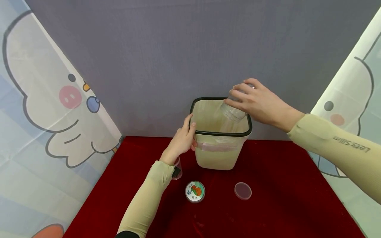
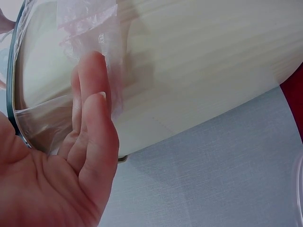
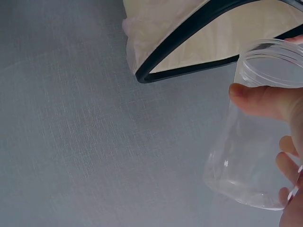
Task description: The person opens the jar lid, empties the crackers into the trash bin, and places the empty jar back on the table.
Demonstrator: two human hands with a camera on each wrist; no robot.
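A cream trash bin (image 1: pixel 218 160) with a black rim and a thin plastic liner folded over its edge stands upright at the back of the table. My left hand (image 1: pixel 184 137) holds its left side near the rim; in the left wrist view the fingers (image 2: pixel 97 123) lie against the outer wall and the liner (image 2: pixel 90 28). Over the bin's right part, my right hand (image 1: pixel 253 100) grips a clear plastic jar (image 1: pixel 232 114), tilted with its mouth down toward the bin. The jar (image 3: pixel 241 151) looks see-through and uncapped in the right wrist view.
A round lid or tin with an orange fruit picture (image 1: pixel 194 191) lies on the red cloth (image 1: pixel 276 185). To its right is a clear round lid (image 1: pixel 242 191). Another clear container (image 1: pixel 177 163) is partly hidden by my left wrist. A grey backdrop (image 1: pixel 154 66) rises behind the bin.
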